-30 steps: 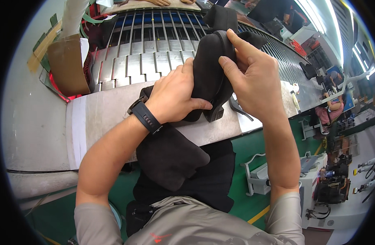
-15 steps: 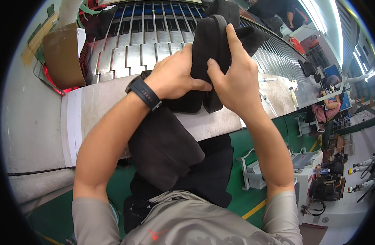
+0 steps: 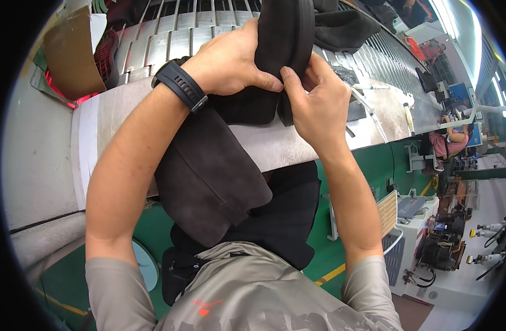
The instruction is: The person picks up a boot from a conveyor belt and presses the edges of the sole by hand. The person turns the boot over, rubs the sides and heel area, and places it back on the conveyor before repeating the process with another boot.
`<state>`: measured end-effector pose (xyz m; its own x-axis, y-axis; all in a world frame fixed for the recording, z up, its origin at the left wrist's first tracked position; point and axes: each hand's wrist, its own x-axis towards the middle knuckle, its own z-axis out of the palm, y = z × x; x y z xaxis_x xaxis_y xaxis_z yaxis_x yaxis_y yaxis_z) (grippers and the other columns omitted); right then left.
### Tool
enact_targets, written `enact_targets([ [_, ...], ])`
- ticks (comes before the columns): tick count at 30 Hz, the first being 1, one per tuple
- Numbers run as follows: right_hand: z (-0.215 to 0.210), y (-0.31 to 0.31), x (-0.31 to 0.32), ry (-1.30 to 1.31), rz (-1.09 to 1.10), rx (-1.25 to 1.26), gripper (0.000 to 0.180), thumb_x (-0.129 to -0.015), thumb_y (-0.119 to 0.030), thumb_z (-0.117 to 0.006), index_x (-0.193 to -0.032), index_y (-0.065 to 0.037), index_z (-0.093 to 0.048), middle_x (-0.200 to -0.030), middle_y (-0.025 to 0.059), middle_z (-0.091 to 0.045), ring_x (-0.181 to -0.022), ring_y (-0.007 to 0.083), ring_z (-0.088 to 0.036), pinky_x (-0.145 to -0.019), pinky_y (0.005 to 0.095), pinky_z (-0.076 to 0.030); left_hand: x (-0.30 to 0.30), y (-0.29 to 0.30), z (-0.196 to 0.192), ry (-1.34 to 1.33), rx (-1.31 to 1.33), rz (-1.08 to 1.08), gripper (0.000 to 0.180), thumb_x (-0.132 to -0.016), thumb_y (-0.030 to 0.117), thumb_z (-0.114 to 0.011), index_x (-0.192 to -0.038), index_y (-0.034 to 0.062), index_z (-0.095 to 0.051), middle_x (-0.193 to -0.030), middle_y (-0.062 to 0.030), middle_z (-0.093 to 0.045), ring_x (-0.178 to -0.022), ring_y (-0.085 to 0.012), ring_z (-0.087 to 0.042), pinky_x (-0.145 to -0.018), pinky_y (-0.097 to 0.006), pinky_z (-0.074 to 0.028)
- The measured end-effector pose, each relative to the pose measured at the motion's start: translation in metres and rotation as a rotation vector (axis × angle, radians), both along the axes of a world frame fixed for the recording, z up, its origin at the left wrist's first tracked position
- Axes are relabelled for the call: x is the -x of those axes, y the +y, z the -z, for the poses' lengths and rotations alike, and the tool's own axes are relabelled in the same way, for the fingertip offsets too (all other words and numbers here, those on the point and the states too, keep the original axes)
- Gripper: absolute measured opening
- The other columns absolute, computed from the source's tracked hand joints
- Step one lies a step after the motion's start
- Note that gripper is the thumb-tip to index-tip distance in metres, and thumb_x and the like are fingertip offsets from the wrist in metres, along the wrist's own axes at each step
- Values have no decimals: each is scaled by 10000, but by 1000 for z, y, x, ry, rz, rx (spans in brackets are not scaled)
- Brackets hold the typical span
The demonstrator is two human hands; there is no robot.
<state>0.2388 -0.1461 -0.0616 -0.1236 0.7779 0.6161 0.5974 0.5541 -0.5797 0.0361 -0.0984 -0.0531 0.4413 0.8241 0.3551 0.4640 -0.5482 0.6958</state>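
A black suede boot [image 3: 276,47] is held between my two hands at the bench edge, its thick sole edge turned up and to the right. My left hand [image 3: 231,62], with a black watch [image 3: 180,87] on the wrist, grips its left side, thumb pointing right. My right hand [image 3: 318,102] pinches the sole's edge, thumb and bent fingers closed near the left thumb. A dark suede boot shaft [image 3: 211,176] hangs over the bench edge below my left wrist; where it joins the rest is hidden. Another dark suede boot [image 3: 346,30] lies just beyond my right hand.
The bench has a pale front ledge [image 3: 120,118] and a metal slatted conveyor [image 3: 159,47] behind it. A cardboard piece [image 3: 73,47] stands at the far left. Pale thin tools [image 3: 377,118] lie right of my hand. A seated person [image 3: 448,144] works farther right.
My hands and the boot sit higher in the view. The right index finger, stretched along the sole before, is now bent down by the thumb. The other boot at the back shows more.
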Motion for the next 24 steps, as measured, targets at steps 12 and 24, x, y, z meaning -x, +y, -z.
enact_targets([
  [12,-7,-8,9,-91,68,37,253,-1010,-128,-696,-1168,69,-712,-878,168,-772,-770,222,-755,-725,348,-578,-2,4,3,-44,-9,31,1000,-751,285,-966,-1521,-71,-436,-1257,-260,-715,-1165,-358,-716,-1002,-400,-558],
  [24,-64,18,-37,-344,-36,185,431,-1016,-368,-748,-861,30,-689,-696,191,-689,-630,295,-710,-607,411,-527,-12,-4,9,153,-137,-133,1070,-735,477,-958,-1417,-175,-453,-1152,-302,-727,-1135,-446,-713,-949,-483,-588],
])
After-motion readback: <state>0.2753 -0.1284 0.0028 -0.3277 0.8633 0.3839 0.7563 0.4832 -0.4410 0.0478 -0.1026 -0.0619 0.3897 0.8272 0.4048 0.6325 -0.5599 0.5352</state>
